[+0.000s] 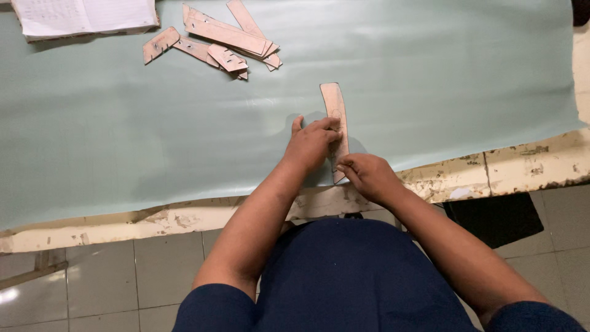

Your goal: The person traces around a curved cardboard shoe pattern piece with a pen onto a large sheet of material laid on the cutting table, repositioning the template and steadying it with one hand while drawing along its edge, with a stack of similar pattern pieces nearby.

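A long, slightly curved brown cardboard template (334, 101) lies flat on a pale green sheet of material (123, 123). My left hand (310, 144) presses down on the template's middle with its fingers spread. Close beside it, my right hand (367, 175) rests at the template's near end with fingers curled together; whether it holds a small tool is hidden.
A pile of several more brown cardboard templates (215, 40) lies at the far side of the sheet. An open notebook (86, 15) sits at the top left. The worn white table edge (522, 163) shows at the near side, with tiled floor (104, 276) below.
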`<state>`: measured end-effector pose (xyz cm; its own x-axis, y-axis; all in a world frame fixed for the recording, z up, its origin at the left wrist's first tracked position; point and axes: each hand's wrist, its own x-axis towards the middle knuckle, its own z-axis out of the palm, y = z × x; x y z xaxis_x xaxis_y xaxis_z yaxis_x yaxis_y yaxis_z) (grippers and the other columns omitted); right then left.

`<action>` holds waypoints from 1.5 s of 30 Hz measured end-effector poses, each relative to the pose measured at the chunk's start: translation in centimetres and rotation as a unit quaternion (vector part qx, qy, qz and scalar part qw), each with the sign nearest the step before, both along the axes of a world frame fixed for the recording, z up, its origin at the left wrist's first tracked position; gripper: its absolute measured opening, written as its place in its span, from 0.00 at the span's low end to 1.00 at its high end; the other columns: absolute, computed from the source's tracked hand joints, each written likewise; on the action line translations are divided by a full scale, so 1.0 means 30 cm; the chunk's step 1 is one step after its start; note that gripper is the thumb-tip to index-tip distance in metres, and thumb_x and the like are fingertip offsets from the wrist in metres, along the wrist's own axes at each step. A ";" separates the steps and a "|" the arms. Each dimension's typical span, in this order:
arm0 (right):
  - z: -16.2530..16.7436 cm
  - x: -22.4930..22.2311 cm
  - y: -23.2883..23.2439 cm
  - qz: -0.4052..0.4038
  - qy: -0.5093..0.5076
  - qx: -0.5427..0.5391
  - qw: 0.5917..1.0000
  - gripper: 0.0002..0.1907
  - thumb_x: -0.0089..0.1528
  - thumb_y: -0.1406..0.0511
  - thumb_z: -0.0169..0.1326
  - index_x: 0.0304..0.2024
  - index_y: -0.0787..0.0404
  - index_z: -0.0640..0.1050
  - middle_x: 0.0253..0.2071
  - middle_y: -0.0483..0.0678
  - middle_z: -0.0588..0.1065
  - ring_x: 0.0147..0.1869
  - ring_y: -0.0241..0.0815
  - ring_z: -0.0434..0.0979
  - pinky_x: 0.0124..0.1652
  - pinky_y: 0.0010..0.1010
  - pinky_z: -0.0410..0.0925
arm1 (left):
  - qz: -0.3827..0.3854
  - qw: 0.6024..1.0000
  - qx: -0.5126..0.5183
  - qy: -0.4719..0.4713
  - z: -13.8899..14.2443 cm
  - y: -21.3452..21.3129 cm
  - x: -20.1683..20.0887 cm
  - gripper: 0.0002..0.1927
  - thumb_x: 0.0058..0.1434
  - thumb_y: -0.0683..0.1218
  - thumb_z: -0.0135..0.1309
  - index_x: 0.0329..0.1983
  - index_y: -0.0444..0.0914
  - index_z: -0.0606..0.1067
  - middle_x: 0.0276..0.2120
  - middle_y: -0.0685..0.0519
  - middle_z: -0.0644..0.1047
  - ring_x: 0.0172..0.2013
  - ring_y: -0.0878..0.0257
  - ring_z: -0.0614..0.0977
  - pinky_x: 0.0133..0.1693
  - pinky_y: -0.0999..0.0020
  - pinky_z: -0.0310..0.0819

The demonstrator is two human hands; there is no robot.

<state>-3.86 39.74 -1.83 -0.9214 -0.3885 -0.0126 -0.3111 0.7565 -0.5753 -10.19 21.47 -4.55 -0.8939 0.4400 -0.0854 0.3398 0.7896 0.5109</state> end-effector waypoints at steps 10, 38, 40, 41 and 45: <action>0.019 -0.057 -0.025 -0.045 -0.018 0.013 0.999 0.10 0.65 0.61 0.55 0.43 0.58 0.82 0.37 0.50 0.81 0.38 0.49 0.82 0.39 0.38 0.73 | -0.007 1.000 0.006 0.000 0.014 -0.010 -0.015 0.19 0.63 0.39 0.47 0.51 0.52 0.82 0.64 0.64 0.71 0.64 0.67 0.71 0.69 0.38 0.38; -0.096 -0.066 0.069 -0.293 -0.293 -0.253 0.874 0.16 0.68 0.65 0.42 0.50 0.68 0.75 0.43 0.56 0.80 0.35 0.42 0.81 0.27 0.30 0.71 | 0.188 0.963 0.191 -0.005 -0.100 0.037 0.147 0.18 0.61 0.41 0.53 0.56 0.40 0.75 0.54 0.48 0.76 0.55 0.50 0.78 0.58 0.57 0.72; -0.115 -0.043 0.081 -0.309 -0.342 -0.347 0.817 0.17 0.67 0.66 0.41 0.53 0.68 0.74 0.46 0.55 0.79 0.36 0.40 0.82 0.24 0.26 0.68 | 0.288 0.907 0.299 -0.071 -0.118 0.076 0.165 0.21 0.58 0.45 0.59 0.54 0.34 0.72 0.51 0.43 0.76 0.51 0.48 0.79 0.52 0.58 0.74; -0.121 -0.035 0.086 -0.312 -0.354 -0.365 0.802 0.17 0.67 0.67 0.40 0.53 0.68 0.74 0.47 0.55 0.80 0.35 0.40 0.82 0.22 0.25 0.67 | 0.299 0.895 0.317 -0.096 -0.124 0.088 0.163 0.23 0.57 0.46 0.59 0.54 0.34 0.70 0.48 0.43 0.77 0.48 0.48 0.81 0.51 0.57 0.75; -0.123 -0.019 0.110 -0.308 -0.392 -0.415 0.761 0.18 0.66 0.68 0.38 0.54 0.68 0.72 0.48 0.55 0.80 0.36 0.40 0.84 0.19 0.22 0.63 | 0.278 0.908 0.281 -0.137 -0.104 0.136 0.139 0.19 0.57 0.48 0.59 0.50 0.36 0.74 0.41 0.45 0.80 0.43 0.49 0.83 0.47 0.56 0.77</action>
<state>-4.44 43.04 -5.51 -0.7678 -0.0590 -0.6380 0.6403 -0.1059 -0.7608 -6.03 25.55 -7.66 -0.9703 -0.0301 -0.2399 -0.2325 0.3879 0.8919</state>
